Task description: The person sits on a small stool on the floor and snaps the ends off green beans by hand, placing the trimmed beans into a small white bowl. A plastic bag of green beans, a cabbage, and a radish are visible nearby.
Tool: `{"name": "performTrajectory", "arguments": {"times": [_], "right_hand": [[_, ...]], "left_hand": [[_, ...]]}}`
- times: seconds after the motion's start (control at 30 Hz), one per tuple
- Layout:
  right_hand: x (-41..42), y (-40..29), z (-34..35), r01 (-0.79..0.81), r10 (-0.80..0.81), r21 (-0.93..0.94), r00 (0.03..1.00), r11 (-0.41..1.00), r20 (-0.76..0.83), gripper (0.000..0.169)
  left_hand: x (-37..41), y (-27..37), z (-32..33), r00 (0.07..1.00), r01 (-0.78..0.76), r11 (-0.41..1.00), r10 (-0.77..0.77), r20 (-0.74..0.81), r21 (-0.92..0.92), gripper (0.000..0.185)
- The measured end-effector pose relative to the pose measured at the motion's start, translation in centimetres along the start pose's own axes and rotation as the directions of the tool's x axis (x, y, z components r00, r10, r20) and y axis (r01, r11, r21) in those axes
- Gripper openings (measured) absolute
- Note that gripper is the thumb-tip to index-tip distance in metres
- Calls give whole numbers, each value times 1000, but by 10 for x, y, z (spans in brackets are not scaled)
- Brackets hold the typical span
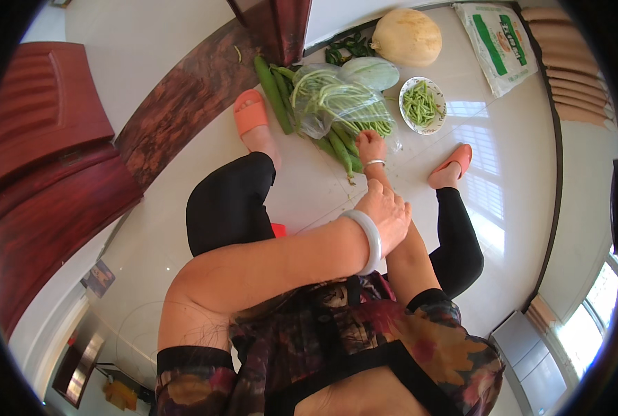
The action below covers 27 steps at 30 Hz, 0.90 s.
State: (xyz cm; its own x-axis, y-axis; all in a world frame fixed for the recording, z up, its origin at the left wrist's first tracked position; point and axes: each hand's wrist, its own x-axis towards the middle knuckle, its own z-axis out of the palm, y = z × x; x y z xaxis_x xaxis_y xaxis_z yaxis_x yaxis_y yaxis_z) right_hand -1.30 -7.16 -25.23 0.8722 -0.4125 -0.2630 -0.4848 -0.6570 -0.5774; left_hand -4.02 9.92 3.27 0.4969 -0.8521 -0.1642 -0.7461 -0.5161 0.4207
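My left hand (387, 213), with a pale bangle at its wrist, lies across my right forearm, fingers bent against the skin. Beyond it my right hand (371, 145) wears a thin silver bracelet; its fingers curl at the near edge of a bunch of long green beans (335, 99). Whether it holds a bean cannot be made out. A clear plastic bag (309, 122) partly covers the beans. Beneath and beside them lie long green gourds (340, 151). To the right stands a patterned white bowl (443, 117) with short bean pieces (420, 104) in it.
Behind the beans lie a pale green melon (374, 73), a large yellowish round gourd (407, 37) and dark green peppers (348, 48). A printed white sack (498, 47) lies by the right wall. My feet, in orange slippers (252, 117), flank the vegetables on the tiled floor (309, 192).
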Motion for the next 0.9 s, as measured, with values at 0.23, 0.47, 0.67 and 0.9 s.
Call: {"name": "performTrajectory", "arguments": {"times": [0.23,0.47,0.67,0.9], "right_hand": [[-32,32,-82,-14,17,50,998,999,-58,17],[-61,-47,-167,197,-198,134,980,971,-7,22],[-90,-124,-225,222,-309,447,942,867,131,25],[-135,-177,-281,283,-459,607,875,743,154,26]], "left_hand": [[15,-2,4,965,-43,995,66,255,-93,35],[23,-46,-23,991,38,980,-13,130,-196,31],[27,-90,-29,890,236,933,-320,-325,-272,37],[28,-62,-7,848,-172,630,-297,-439,-757,38]]}}
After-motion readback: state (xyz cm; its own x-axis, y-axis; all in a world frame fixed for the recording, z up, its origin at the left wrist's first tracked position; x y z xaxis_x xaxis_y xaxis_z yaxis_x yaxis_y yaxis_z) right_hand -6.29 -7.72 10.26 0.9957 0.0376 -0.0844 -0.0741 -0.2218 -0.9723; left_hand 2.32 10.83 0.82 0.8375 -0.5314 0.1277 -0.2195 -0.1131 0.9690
